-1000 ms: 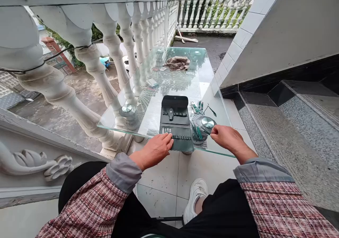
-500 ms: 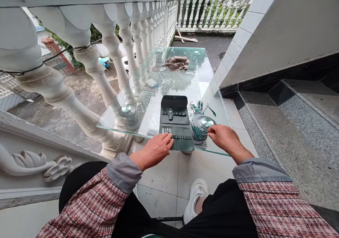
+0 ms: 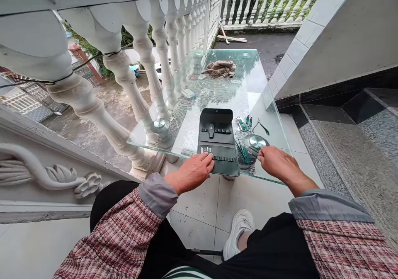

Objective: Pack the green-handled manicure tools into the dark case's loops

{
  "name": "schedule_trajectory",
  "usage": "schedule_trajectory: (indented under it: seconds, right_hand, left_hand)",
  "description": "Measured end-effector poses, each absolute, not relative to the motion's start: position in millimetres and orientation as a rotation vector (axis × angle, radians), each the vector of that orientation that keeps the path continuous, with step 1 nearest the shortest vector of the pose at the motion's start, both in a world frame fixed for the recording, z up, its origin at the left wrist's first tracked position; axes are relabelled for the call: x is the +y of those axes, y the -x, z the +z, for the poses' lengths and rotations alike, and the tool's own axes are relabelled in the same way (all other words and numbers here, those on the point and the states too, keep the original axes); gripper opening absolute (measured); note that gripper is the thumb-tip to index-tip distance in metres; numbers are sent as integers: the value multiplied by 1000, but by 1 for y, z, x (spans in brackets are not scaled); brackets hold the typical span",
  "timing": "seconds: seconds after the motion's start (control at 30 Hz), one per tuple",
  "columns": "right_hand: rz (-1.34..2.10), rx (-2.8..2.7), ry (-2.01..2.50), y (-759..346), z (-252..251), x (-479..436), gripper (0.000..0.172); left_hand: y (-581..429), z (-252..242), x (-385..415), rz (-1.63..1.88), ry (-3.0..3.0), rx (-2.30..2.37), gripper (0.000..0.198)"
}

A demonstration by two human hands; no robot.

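Observation:
A dark green manicure case (image 3: 222,146) lies unfolded on the glass table (image 3: 186,136). My left hand (image 3: 195,172) grips its lower left edge, the fingertips over the row of elastic loops. Several slim tools with pale tips (image 3: 205,149) sit in the loops beside those fingertips; their lower ends are hidden. An oval dark piece (image 3: 211,130) is held in the upper panel. Right of the case, my right hand (image 3: 276,163) is closed in a pinch above the table's near edge; whatever is between its fingertips is too small to make out. Several green-handled tools (image 3: 244,152) lie close to it.
Nail clippers (image 3: 244,122) and green-handled nippers (image 3: 261,126) lie beyond the loose tools. A brown cloth (image 3: 220,69) and a small box (image 3: 188,93) are farther back on the glass. White balusters (image 3: 137,63) line the left; stone steps (image 3: 338,146) rise on the right.
The view has shifted, so the table and both hands appear farther right. My left hand stays on the case, and my right hand is still pinched beside the loose tools.

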State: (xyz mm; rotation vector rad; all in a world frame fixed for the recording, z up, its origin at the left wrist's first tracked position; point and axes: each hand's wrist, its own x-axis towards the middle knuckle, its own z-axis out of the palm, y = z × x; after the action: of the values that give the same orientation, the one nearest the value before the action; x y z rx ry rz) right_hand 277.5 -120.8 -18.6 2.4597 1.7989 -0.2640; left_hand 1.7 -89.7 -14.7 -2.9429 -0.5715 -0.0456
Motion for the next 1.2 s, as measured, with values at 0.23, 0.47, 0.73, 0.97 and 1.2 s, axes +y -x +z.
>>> schedule_trajectory:
  seconds: [0.23, 0.47, 0.73, 0.97, 1.2]
  right_hand:
    - [-246, 1788, -2446, -275, -17, -124, 18]
    - [-264, 1820, -2421, -276, -14, -123, 15]
    - [-279, 1882, -2430, -278, -15, -130, 15]
    - [-281, 2028, -2429, -276, -21, -150, 22]
    - [-138, 2386, -2367, -277, -34, -170, 28]
  left_hand:
    - [-1, -16, -88, -61, 2929, -566, 30]
    - [-2, -17, -88, -118, 2929, -573, 25]
    - [0, -17, -87, -145, 2895, -543, 30]
    - [0, -19, -86, -163, 2864, -531, 32]
    - [-4, -19, -86, -174, 2824, -499, 26]
